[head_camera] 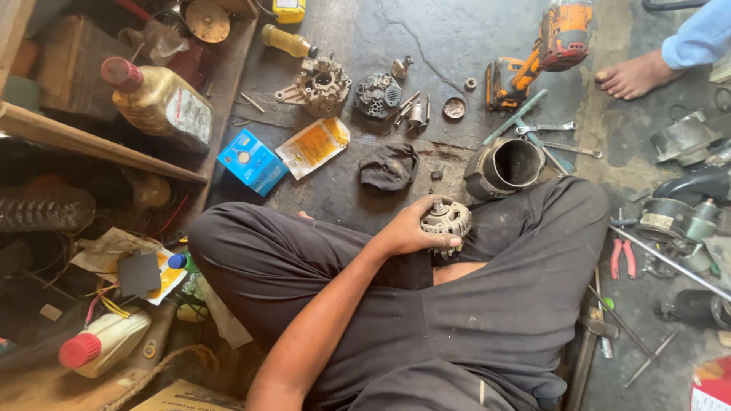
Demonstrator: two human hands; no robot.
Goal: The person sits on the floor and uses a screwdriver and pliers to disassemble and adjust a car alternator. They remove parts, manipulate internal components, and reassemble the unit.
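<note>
Dark trousers (472,320) of the seated, cross-legged person fill the near floor edge. One hand (407,232), taken as the left from the forearm rising at the near left, is closed around a ribbed alternator housing (447,218), which is steadied against the lap, presumably for support. The right hand is not seen, so its state cannot be told. Laid within reach on the cracked concrete floor (457,38): a cylindrical metal casing (506,166) just beyond the knee, spanners (548,129), an orange cordless impact driver (537,57), further alternator parts (320,84) toward the far edge, a blue carton (251,161), a dark cloth (390,166). Red-handled pliers (623,257) are placed at the right edge. Another person's bare foot (632,76) is noted at the far right corner.
</note>
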